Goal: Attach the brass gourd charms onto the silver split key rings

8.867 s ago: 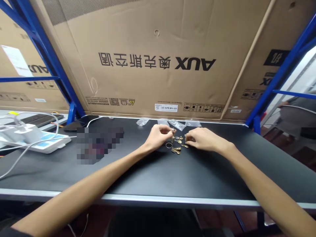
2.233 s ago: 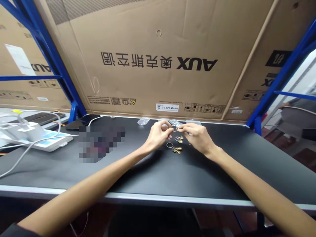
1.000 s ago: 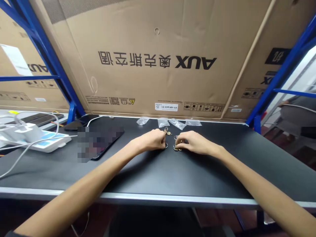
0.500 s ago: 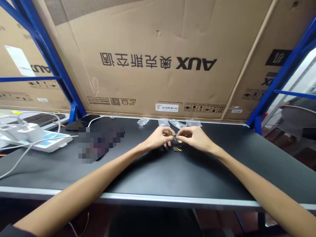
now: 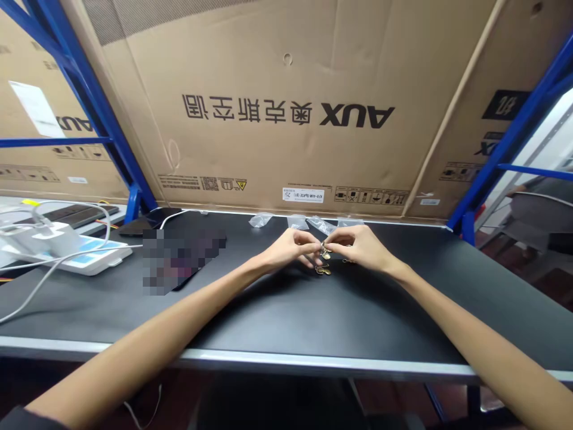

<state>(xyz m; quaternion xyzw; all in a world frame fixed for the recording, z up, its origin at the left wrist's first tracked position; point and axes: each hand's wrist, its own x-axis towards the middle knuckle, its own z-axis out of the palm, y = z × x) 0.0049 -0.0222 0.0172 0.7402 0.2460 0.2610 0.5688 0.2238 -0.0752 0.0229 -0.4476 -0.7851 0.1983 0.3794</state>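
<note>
Above the dark tabletop (image 5: 286,316), my two hands meet at the fingertips. My left hand (image 5: 293,248) is closed in a pinch on a small metal ring with a gold-coloured pendant (image 5: 326,254). My right hand (image 5: 362,246) pinches the same piece from the other side, and the pendant hangs between the hands. Just below lies another small gold-coloured piece with a wire-like clasp (image 5: 323,270). Part of a further gold-coloured bit (image 5: 348,261) shows beneath my right hand. The fingers hide most of the ring.
Several clear plastic bags (image 5: 261,220) lie along the table's back edge. Large cardboard boxes (image 5: 250,149) lean behind, between blue metal posts (image 5: 96,101). To the left are a blurred dark flat object (image 5: 190,263), a white power strip (image 5: 96,254) and loose white cables (image 5: 40,292).
My fingertips have come closer together around the ring, and the pendant now hangs more plainly between them. My left hand's lower fingers have moved right, towards it.
</note>
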